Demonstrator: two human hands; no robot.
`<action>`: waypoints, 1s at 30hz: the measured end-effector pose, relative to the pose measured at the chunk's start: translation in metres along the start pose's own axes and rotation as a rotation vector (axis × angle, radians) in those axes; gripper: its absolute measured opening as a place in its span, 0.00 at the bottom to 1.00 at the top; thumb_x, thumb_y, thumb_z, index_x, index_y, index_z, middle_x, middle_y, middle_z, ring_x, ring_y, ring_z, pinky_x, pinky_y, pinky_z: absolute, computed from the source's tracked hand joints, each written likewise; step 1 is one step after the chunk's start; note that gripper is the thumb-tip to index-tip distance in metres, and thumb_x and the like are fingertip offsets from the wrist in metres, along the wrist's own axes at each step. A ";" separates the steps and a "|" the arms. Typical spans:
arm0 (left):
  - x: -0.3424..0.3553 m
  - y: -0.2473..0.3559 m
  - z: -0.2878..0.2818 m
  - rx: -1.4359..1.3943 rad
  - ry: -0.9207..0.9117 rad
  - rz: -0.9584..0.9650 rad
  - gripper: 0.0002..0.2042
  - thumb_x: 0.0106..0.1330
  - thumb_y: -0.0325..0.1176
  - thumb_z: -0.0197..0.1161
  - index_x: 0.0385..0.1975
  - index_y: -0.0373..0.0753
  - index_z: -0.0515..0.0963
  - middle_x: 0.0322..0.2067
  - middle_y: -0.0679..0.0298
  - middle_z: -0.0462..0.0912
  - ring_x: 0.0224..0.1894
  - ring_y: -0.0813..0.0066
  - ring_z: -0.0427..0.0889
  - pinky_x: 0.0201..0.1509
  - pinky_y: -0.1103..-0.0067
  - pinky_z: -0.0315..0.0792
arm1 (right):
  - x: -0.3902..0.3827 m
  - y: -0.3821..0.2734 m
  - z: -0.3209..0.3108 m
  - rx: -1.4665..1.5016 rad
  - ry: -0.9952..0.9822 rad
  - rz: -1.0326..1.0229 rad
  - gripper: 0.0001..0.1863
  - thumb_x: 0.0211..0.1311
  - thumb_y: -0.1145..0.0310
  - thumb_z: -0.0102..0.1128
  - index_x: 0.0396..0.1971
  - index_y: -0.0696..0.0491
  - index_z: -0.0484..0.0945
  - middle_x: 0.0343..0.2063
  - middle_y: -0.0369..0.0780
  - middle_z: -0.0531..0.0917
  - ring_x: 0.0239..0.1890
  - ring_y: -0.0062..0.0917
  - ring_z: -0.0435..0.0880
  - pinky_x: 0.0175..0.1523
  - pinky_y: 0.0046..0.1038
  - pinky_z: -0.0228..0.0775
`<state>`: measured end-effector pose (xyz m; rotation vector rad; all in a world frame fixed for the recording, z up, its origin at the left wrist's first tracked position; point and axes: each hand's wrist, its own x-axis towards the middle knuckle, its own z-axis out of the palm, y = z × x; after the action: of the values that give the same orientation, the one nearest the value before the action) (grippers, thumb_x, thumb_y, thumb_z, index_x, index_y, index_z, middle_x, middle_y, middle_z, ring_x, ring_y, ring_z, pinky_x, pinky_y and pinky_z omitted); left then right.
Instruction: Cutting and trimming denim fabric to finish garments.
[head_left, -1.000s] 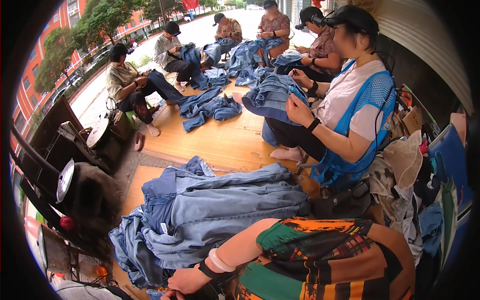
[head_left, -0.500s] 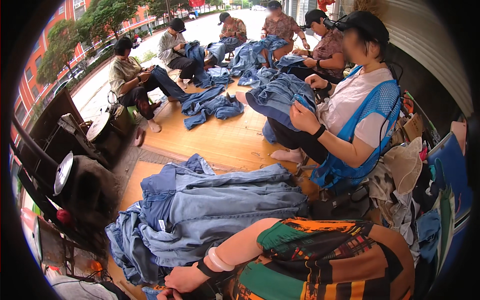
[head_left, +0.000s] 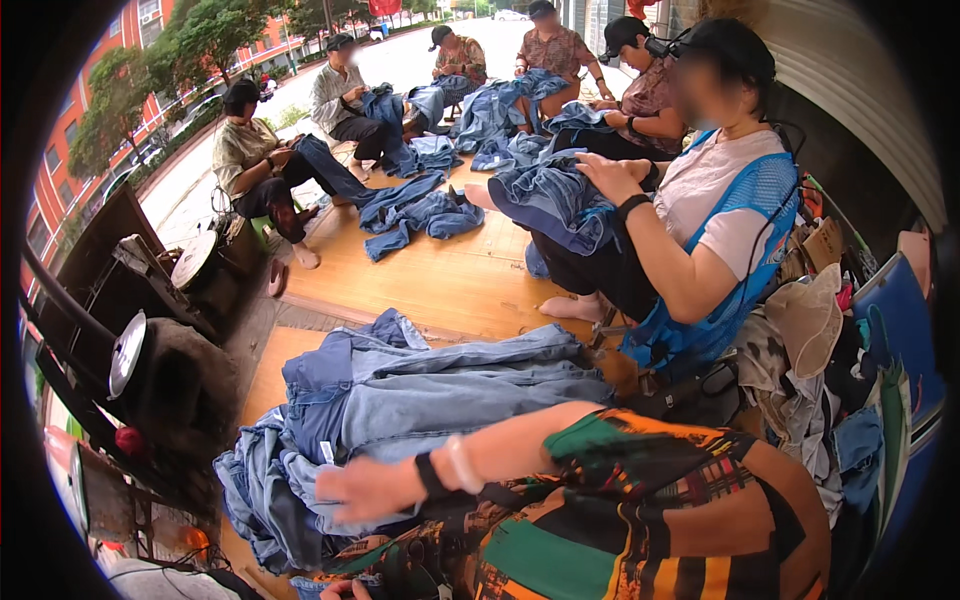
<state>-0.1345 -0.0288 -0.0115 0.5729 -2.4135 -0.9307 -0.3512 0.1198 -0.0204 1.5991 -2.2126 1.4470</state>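
Observation:
My right hand (head_left: 370, 490), with a pale bangle (head_left: 464, 465) and a black wristband (head_left: 432, 475), is raised in front of a heap of light-blue jeans (head_left: 450, 385). Motion smears its fingers, so its grip is unclear. Only the curled fingers of my left hand (head_left: 345, 590) show at the lower edge, against a bit of denim garment (head_left: 308, 586). Most of that garment lies outside the picture. The jeans are piled lengthwise, with a darker blue part and a small white label at the left end.
Close on the right, a person in a blue mesh vest (head_left: 735, 235) sits with jeans in the lap. Several co-workers handle denim farther back, around wooden boards (head_left: 400, 270). A round stove (head_left: 180, 370) stands at left; cloths and a bag (head_left: 800, 400) crowd the right.
My right hand has risen away from the left hand, toward the heap. The person in the blue vest has brought both hands down onto the jeans in their lap.

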 end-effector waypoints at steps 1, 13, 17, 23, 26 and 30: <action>-0.001 -0.002 0.000 -0.018 0.002 -0.016 0.06 0.61 0.26 0.69 0.34 0.34 0.79 0.31 0.59 0.80 0.33 0.64 0.76 0.39 0.72 0.72 | 0.002 0.010 -0.038 0.119 0.046 0.114 0.22 0.57 0.61 0.60 0.49 0.56 0.71 0.45 0.49 0.75 0.45 0.47 0.79 0.46 0.43 0.74; 0.000 0.006 0.000 -0.037 -0.056 -0.024 0.07 0.61 0.27 0.70 0.33 0.34 0.78 0.31 0.59 0.80 0.31 0.65 0.77 0.38 0.73 0.73 | -0.178 -0.001 -0.417 -1.082 1.324 0.427 0.29 0.58 0.70 0.60 0.59 0.65 0.70 0.62 0.59 0.68 0.65 0.50 0.68 0.71 0.40 0.59; -0.002 -0.002 -0.005 -0.026 -0.044 -0.043 0.06 0.61 0.26 0.69 0.34 0.35 0.79 0.32 0.59 0.80 0.32 0.66 0.77 0.37 0.74 0.73 | -0.134 0.011 -0.341 -0.884 1.105 0.582 0.27 0.56 0.72 0.62 0.57 0.60 0.71 0.59 0.52 0.72 0.60 0.43 0.75 0.63 0.35 0.69; -0.005 0.000 -0.005 -0.055 -0.056 -0.013 0.06 0.61 0.26 0.69 0.34 0.34 0.79 0.32 0.60 0.79 0.33 0.66 0.76 0.38 0.74 0.72 | -0.100 0.046 -0.205 -0.694 0.530 0.424 0.27 0.58 0.68 0.62 0.57 0.58 0.70 0.64 0.50 0.69 0.65 0.47 0.70 0.67 0.40 0.65; -0.016 -0.008 -0.010 -0.067 -0.019 -0.047 0.07 0.61 0.27 0.70 0.34 0.34 0.78 0.32 0.60 0.79 0.33 0.66 0.76 0.38 0.74 0.72 | -0.072 0.024 -0.158 -0.486 0.344 0.382 0.26 0.59 0.69 0.62 0.58 0.56 0.70 0.64 0.49 0.70 0.64 0.47 0.71 0.64 0.41 0.68; -0.019 -0.002 -0.011 -0.079 -0.009 -0.060 0.07 0.61 0.27 0.70 0.33 0.34 0.78 0.31 0.60 0.78 0.33 0.66 0.76 0.38 0.74 0.72 | -0.069 0.020 -0.140 -0.573 0.258 0.222 0.25 0.60 0.69 0.62 0.57 0.56 0.71 0.63 0.48 0.71 0.62 0.45 0.74 0.60 0.39 0.72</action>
<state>-0.1126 -0.0259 -0.0113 0.6157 -2.3676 -1.0510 -0.3975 0.2669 0.0091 0.9574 -2.3950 0.8610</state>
